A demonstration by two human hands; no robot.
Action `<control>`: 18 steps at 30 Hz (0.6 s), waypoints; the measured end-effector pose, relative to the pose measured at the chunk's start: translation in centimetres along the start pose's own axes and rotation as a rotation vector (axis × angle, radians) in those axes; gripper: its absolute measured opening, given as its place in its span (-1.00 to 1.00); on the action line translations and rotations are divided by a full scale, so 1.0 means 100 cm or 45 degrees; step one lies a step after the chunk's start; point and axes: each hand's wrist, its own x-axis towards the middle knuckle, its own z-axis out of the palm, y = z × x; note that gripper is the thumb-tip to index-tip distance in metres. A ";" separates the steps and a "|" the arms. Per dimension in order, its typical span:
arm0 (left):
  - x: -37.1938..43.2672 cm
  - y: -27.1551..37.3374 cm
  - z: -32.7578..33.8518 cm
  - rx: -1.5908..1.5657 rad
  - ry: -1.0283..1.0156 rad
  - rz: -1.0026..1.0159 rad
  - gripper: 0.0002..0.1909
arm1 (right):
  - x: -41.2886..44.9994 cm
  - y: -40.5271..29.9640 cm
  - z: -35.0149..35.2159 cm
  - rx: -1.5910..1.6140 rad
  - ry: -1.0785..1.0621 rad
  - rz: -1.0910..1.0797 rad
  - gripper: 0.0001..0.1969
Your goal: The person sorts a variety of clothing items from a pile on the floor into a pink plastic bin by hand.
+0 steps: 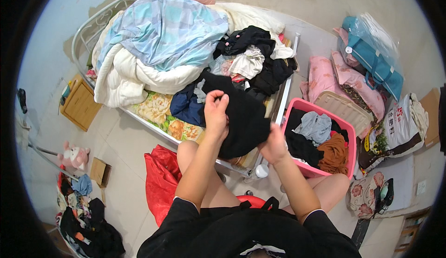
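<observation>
A black garment [244,118] hangs stretched between my hands above the near end of the bed. My left hand [216,113] pinches it at its left side, thumb against fingers. At its lower right edge my right hand [274,145] grips it, slightly blurred. Behind it on the bed lie a dark blue garment [186,105] and a heap of black clothes [275,73] with a white garment [248,62] on top. Just right of my right hand stands a pink plastic bin [352,143], holding a grey garment [313,127], a brown garment [332,155] and black clothes.
A checked blue quilt [163,31] covers much of the bed. Red fabric [162,177] lies by my left leg. A clear container with a white lid [262,171] stands at the bed's corner. Pink bags [322,76] and a white sack [393,132] sit beyond the bin.
</observation>
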 end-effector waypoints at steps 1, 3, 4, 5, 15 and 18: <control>-0.003 0.019 0.003 -0.076 -0.056 -0.069 -0.82 | -0.002 -0.020 0.006 0.187 -0.033 -0.038 -0.41; -0.010 0.048 0.009 -0.174 -0.183 0.030 -0.81 | -0.016 -0.062 0.032 0.467 -0.276 -0.208 -0.35; -0.014 0.054 0.009 -0.140 -0.249 0.056 -0.80 | -0.020 -0.074 0.030 0.434 -0.284 -0.276 -0.34; -0.019 0.058 0.008 -0.105 -0.315 0.082 -0.79 | -0.023 -0.082 0.024 0.401 -0.293 -0.343 -0.32; -0.015 -0.020 -0.085 0.109 0.093 0.087 -0.78 | -0.040 -0.066 -0.113 0.209 0.793 -0.739 -0.74; -0.024 -0.030 -0.089 0.523 -0.166 0.010 -0.60 | -0.058 -0.054 -0.167 0.150 0.961 -0.714 -0.75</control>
